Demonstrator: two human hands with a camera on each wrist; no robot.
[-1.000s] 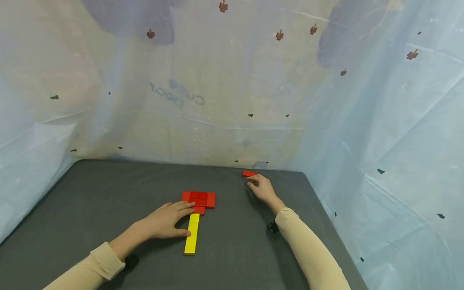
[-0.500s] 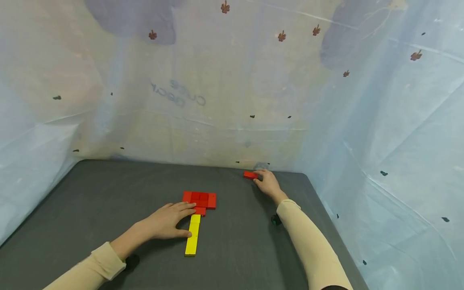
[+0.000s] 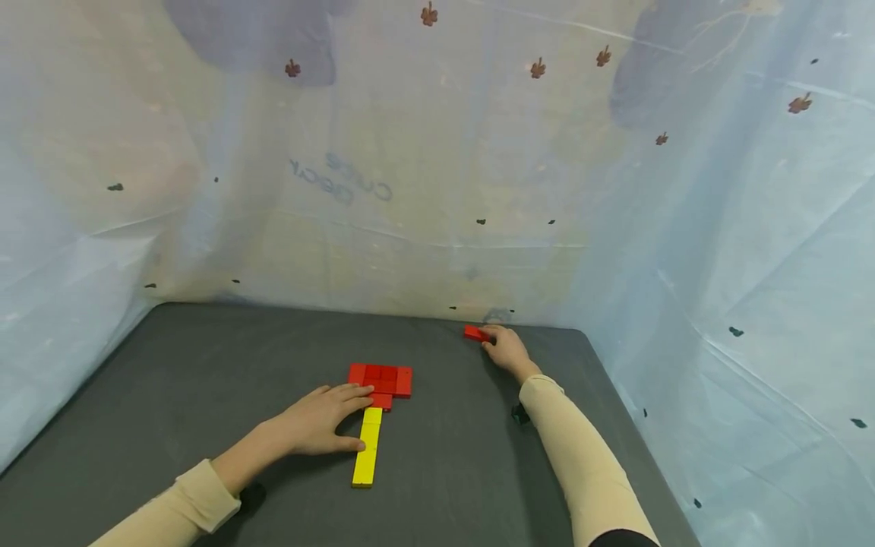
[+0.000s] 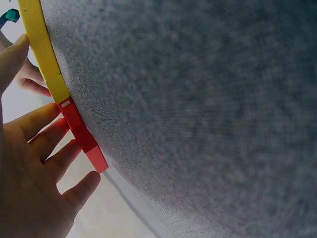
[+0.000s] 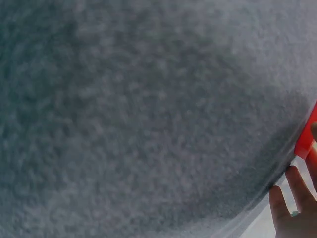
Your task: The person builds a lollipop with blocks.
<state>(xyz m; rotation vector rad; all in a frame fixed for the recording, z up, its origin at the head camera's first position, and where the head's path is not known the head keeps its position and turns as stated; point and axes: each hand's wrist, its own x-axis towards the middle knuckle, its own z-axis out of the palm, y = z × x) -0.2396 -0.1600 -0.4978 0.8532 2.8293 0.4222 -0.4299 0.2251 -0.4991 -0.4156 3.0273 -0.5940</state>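
In the head view, several flat red blocks lie joined in a cluster on the dark table. A yellow strip of blocks runs from them toward the near side. My left hand lies along the left of both with spread fingers; its fingertips touch the red cluster and its thumb touches the yellow strip. By the table's far edge, my right hand pinches the right end of a separate red block. Only part of that red block shows in the right wrist view, beside the thumb and fingers.
The dark cloth-covered table has rounded far corners. Pale translucent sheeting hangs behind it and along both sides, close to the edges. It bears small brown and dark spots and some faint writing.
My right hand has moved from just short of the separate red block to pinching its right end. The left hand stays at the cluster. The head view has shifted slightly.
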